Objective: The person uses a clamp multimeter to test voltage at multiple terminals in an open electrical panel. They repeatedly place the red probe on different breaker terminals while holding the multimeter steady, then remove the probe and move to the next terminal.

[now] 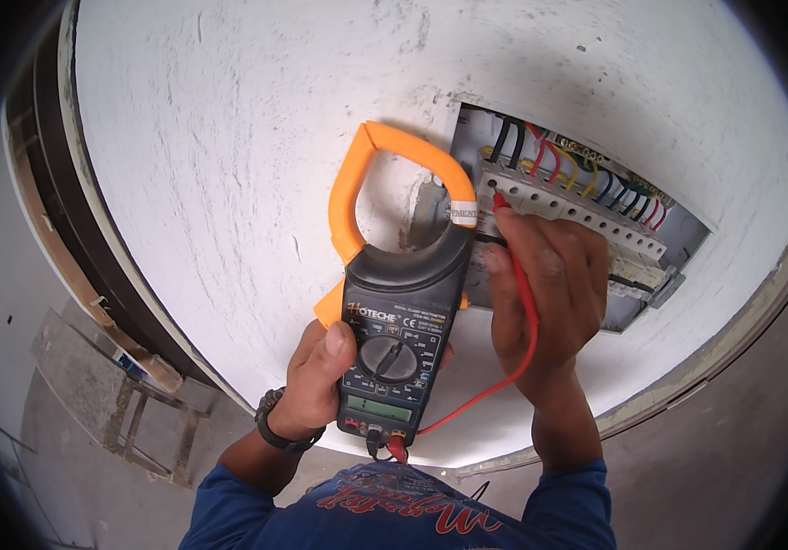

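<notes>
My left hand [317, 374] grips the lower part of a clamp meter [388, 312], black with an orange jaw, a round dial and a small greenish screen. A black plug and a red plug sit in its bottom sockets. In my right hand [550, 289], a red test probe [501, 201] is pinched between thumb and fingers. Its tip points at a screw hole at the left end of the row of white circuit breakers [577, 214]; whether it touches metal I cannot tell. The red lead [529, 341] curves from the probe down to the meter. Where the black lead ends is hidden.
An open breaker box [678, 243] is set in the rough white wall [229, 183]. Black, red, yellow and blue wires [570, 172] enter the breakers from above. A dusty wooden stand [119, 403] is on the floor at lower left, beside a dark door frame [68, 174].
</notes>
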`<state>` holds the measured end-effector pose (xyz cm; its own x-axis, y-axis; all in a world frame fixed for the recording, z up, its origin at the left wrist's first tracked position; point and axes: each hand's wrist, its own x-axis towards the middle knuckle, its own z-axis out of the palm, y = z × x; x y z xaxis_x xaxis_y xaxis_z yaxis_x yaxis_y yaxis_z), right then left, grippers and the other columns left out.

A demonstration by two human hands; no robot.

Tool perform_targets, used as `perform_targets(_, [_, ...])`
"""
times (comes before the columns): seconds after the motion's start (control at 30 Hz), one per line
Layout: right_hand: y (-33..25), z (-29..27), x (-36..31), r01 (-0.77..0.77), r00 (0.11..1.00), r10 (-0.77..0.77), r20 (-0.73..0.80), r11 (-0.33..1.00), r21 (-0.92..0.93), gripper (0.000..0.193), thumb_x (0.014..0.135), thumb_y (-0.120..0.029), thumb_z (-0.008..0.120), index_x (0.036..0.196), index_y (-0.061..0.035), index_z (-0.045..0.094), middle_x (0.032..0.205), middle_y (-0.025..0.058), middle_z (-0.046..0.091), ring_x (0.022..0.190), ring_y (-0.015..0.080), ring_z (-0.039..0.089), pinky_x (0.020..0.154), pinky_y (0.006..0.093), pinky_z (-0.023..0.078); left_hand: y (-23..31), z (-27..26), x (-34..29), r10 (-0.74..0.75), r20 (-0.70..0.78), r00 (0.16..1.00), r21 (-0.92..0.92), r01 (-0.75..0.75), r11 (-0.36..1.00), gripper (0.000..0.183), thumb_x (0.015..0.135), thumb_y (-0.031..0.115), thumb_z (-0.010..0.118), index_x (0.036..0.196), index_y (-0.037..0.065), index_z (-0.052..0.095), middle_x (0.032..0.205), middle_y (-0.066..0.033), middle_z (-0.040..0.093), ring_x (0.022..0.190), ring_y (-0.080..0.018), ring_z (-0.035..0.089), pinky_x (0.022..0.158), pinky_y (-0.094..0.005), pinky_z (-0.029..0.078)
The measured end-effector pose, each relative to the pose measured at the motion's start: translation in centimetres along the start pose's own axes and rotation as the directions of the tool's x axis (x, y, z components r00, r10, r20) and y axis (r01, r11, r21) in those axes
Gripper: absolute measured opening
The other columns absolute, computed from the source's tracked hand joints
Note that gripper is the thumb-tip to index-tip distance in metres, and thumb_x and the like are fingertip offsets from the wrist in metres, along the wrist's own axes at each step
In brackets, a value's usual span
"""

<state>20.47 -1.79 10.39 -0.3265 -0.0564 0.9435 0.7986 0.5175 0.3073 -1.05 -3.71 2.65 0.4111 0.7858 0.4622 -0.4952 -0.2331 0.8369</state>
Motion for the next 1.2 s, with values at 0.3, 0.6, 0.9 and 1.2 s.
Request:
perform_targets(0.3, [0.0, -0.1, 0.3, 0.001, 1.000, -0.001, -0.004, 1.000, -0.002, 0.039, 0.079, -0.004, 0.088, 0.116, -0.0031, 0.077, 0.098, 0.0075, 0.073, 0.089, 0.0277, 0.064, 0.075, 0.0382, 0.055, 0.2, 0.2, 0.1, -0.007, 0.000, 1.000, -0.001, 0.007, 1.000, 0.099, 0.104, 0.081, 0.036, 0.151, -0.006, 0.049, 0.114, -0.0281, 0.075, 0.105, -0.0343, 0.077, 0.093, -0.0435, 0.063])
perform_targets(0.6, [0.1, -0.1, 0.5, -0.004, 1.000, 0.004, -0.008, 1.000, 0.004, 0.035, 0.080, -0.004, 0.088, 0.114, -0.0032, 0.076, 0.096, 0.0073, 0.073, 0.087, 0.0270, 0.064, 0.073, 0.0379, 0.054, 0.2, 0.1, -0.1, -0.021, -0.004, 1.000, 0.008, 0.021, 1.000, 0.100, 0.105, 0.081, 0.035, 0.151, -0.006, 0.049, 0.115, -0.0278, 0.074, 0.106, -0.0342, 0.076, 0.096, -0.0447, 0.061])
perform_targets(0.9, [0.4, -0.3, 0.0, 0.006, 1.000, -0.006, -0.011, 0.999, 0.041, 0.036, 0.083, -0.004, 0.086, 0.117, -0.0027, 0.076, 0.100, 0.0092, 0.074, 0.089, 0.0288, 0.066, 0.076, 0.0395, 0.055, 0.3, 0.3, 0.0, -0.028, 0.010, 1.000, -0.007, 0.028, 1.000, 0.099, 0.105, 0.080, 0.036, 0.151, -0.007, 0.049, 0.116, -0.0279, 0.074, 0.108, -0.0346, 0.076, 0.097, -0.0452, 0.061])
perform_targets(1.2, [1.2, -2.0, -1.5, 0.027, 0.999, -0.027, -0.031, 0.999, 0.019, 0.029, 0.096, -0.011, 0.078, 0.123, -0.0027, 0.072, 0.106, 0.0122, 0.075, 0.095, 0.0306, 0.068, 0.084, 0.0430, 0.056, 0.1, 0.2, 0.2, -0.030, 0.025, 0.999, -0.009, 0.030, 1.000, 0.100, 0.104, 0.081, 0.036, 0.150, -0.007, 0.049, 0.116, -0.0282, 0.074, 0.108, -0.0359, 0.076, 0.097, -0.0469, 0.061])
